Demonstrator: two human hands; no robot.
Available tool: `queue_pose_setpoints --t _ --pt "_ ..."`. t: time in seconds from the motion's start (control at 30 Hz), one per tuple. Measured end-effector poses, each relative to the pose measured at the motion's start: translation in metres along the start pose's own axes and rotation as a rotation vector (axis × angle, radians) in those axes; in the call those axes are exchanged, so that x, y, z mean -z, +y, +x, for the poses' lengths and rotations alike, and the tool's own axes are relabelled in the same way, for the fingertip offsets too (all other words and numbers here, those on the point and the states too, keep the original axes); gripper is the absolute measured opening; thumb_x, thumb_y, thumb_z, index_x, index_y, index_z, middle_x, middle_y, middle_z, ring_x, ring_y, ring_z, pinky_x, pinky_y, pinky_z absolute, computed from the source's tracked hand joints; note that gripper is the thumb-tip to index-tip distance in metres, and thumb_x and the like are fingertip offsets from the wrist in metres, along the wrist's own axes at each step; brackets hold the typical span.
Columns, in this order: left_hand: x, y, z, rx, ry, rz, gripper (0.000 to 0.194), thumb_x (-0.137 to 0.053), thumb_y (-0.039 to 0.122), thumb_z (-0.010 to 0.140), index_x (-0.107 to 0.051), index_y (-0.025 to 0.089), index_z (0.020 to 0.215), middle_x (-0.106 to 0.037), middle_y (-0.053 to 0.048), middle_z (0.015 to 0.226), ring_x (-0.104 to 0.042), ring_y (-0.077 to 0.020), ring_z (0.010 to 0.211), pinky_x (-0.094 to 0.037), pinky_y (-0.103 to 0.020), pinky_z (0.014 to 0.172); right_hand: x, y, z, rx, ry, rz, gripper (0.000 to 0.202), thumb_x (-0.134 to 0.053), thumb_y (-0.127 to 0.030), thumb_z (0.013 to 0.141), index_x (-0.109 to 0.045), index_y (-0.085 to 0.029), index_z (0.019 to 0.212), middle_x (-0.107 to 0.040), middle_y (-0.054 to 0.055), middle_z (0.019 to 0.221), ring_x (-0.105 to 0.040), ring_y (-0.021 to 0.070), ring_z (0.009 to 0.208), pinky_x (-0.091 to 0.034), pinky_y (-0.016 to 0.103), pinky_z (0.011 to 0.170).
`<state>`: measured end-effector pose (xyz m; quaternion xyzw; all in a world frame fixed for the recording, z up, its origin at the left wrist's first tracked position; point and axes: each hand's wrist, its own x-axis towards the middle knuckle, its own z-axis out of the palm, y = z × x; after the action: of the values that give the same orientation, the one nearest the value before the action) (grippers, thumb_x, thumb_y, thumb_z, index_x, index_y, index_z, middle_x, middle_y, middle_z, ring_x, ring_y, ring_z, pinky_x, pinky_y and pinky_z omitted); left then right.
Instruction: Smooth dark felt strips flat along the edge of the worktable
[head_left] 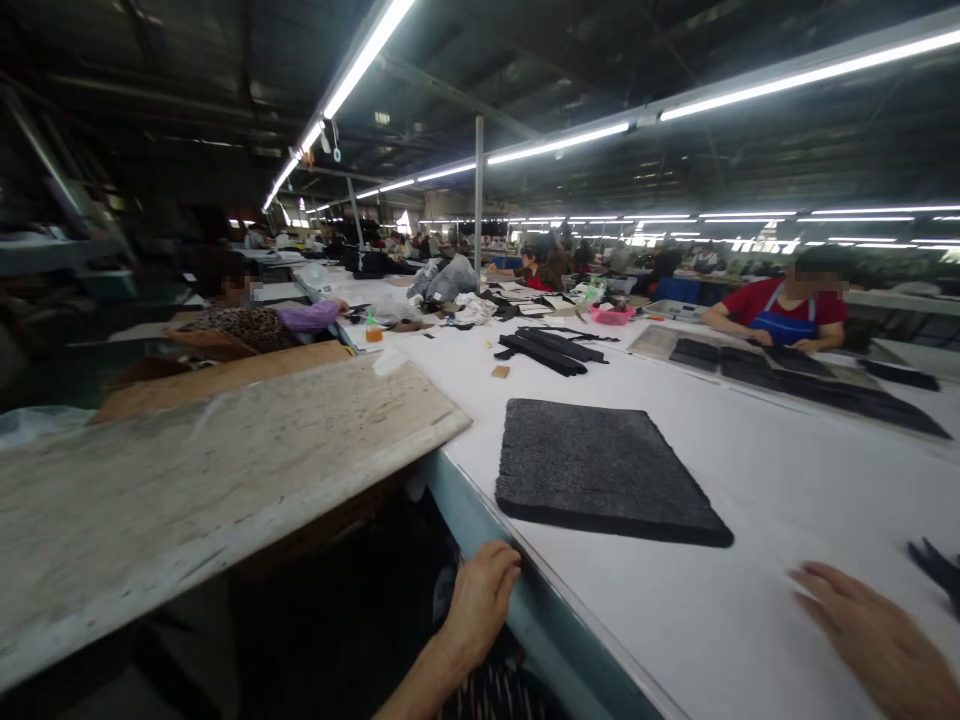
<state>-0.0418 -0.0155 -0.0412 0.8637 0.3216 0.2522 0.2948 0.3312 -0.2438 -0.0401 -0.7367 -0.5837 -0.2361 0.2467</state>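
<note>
A thick stack of dark grey, fuzzy fabric pieces (604, 470) lies on the white table, cut roughly four-sided. My left hand (487, 590) is at the table's near edge, just below the stack. Its fingers are curled together, and nothing shows in them. Over the white surface to the right, my right hand (862, 620) is open, fingers stretched out and slightly blurred, apart from the stack. A dark pair of scissors (937, 570) lies beyond it at the right border, partly cut off by the frame.
A worn pale board (225, 480) sits left of the white table (817, 480). Dark fabric strips (551, 350), a small tan block (500, 372), an orange bottle (373, 328) and a pink basket (611, 315) are farther back. A co-worker (787, 310) handles dark pieces across the table; another person (255, 325) is left.
</note>
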Motion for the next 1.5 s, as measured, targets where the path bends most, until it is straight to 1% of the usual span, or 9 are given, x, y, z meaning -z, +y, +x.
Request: queue_pose_setpoints --t 0.2,0.33,0.53,0.73,0.87,1.0,1.17,1.33,1.5 --pt "0.0 -0.017 0.011 -0.158 0.031 0.382 0.051 -0.036 -0.003 0.072 -0.058 0.015 0.115 -0.059 -0.012 0.12 -0.052 -0.0239 0.112 -0.044 -0.043 0.097 -0.075 -0.168 0.076 0.377 -0.198 -0.009 0.015 -0.051 -0.016 0.086 -0.058 -0.02 0.098 -0.06 0.007 0.104 -0.057 0.0214 0.093 -0.043 0.036 0.081" --pt "-0.001 -0.029 0.014 -0.184 -0.024 0.447 0.062 -0.036 -0.006 0.067 -0.052 0.013 0.123 -0.054 -0.013 0.13 -0.047 -0.0263 0.122 -0.039 -0.048 0.103 -0.095 -0.221 0.105 0.486 -0.24 -0.098 0.025 -0.052 -0.004 0.081 -0.055 -0.015 0.103 -0.059 0.008 0.096 -0.055 0.0219 0.085 -0.042 0.035 0.077" --pt "-0.006 -0.027 0.021 -0.169 0.007 0.371 0.066 -0.035 -0.007 0.067 -0.047 0.013 0.129 -0.049 -0.013 0.135 -0.043 -0.025 0.126 -0.036 -0.049 0.105 -0.103 -0.229 0.108 0.505 -0.369 -0.205 0.018 -0.049 0.001 0.078 -0.057 -0.014 0.085 -0.058 0.008 0.08 -0.055 0.0221 0.075 -0.042 0.034 0.066" --pt "-0.011 -0.011 0.017 -0.248 0.118 0.28 0.048 -0.034 -0.004 0.074 -0.058 0.013 0.111 -0.059 -0.013 0.117 -0.053 -0.0252 0.11 -0.045 -0.047 0.096 -0.101 -0.232 0.124 0.233 -0.506 -0.152 0.019 -0.046 -0.001 0.082 -0.056 -0.017 0.081 -0.06 0.006 0.083 -0.058 0.02 0.081 -0.041 0.029 0.064" --pt "-0.018 0.001 0.018 -0.402 0.01 0.263 0.046 -0.037 -0.003 0.071 -0.058 0.013 0.108 -0.06 -0.013 0.112 -0.053 -0.0261 0.107 -0.044 -0.048 0.097 -0.102 -0.229 0.134 0.158 -0.527 -0.148 0.019 -0.045 -0.005 0.087 -0.055 -0.019 0.079 -0.061 0.003 0.082 -0.059 0.0157 0.077 -0.039 0.024 0.06" --pt "-0.021 0.008 0.036 -0.359 -0.086 0.38 0.049 -0.039 -0.001 0.07 -0.054 0.007 0.115 -0.056 -0.016 0.122 -0.048 -0.0279 0.117 -0.038 -0.047 0.103 -0.102 -0.231 0.134 0.118 -0.54 -0.16 0.019 -0.043 -0.01 0.09 -0.056 -0.019 0.08 -0.061 0.003 0.085 -0.059 0.016 0.079 -0.038 0.024 0.059" --pt "-0.029 0.003 0.043 -0.152 -0.059 0.615 0.04 -0.041 0.001 0.076 -0.057 0.005 0.113 -0.06 -0.016 0.114 -0.053 -0.0276 0.11 -0.042 -0.043 0.099 -0.103 -0.239 0.12 0.173 -0.466 -0.163 0.022 -0.044 -0.005 0.086 -0.058 -0.021 0.088 -0.061 0.004 0.092 -0.058 0.0185 0.082 -0.04 0.025 0.061" --pt "-0.053 -0.023 0.041 -0.151 -0.01 0.786 0.038 -0.039 0.008 0.086 -0.055 0.011 0.12 -0.059 -0.016 0.121 -0.055 -0.0273 0.113 -0.047 -0.04 0.093 -0.141 -0.227 0.103 0.186 -0.27 -0.052 0.032 -0.04 0.0 0.079 -0.062 -0.022 0.083 -0.064 0.005 0.097 -0.061 0.0187 0.081 -0.043 0.025 0.065" --pt "-0.05 -0.027 0.046 -0.113 -0.082 0.795 0.038 -0.038 0.018 0.091 -0.054 0.009 0.124 -0.055 -0.02 0.126 -0.052 -0.0301 0.117 -0.047 -0.04 0.094 -0.168 -0.19 0.113 -0.158 -0.21 0.34 0.029 -0.037 -0.024 0.083 -0.059 -0.022 0.064 -0.064 0.005 0.071 -0.061 0.0182 0.061 -0.046 0.028 0.057"
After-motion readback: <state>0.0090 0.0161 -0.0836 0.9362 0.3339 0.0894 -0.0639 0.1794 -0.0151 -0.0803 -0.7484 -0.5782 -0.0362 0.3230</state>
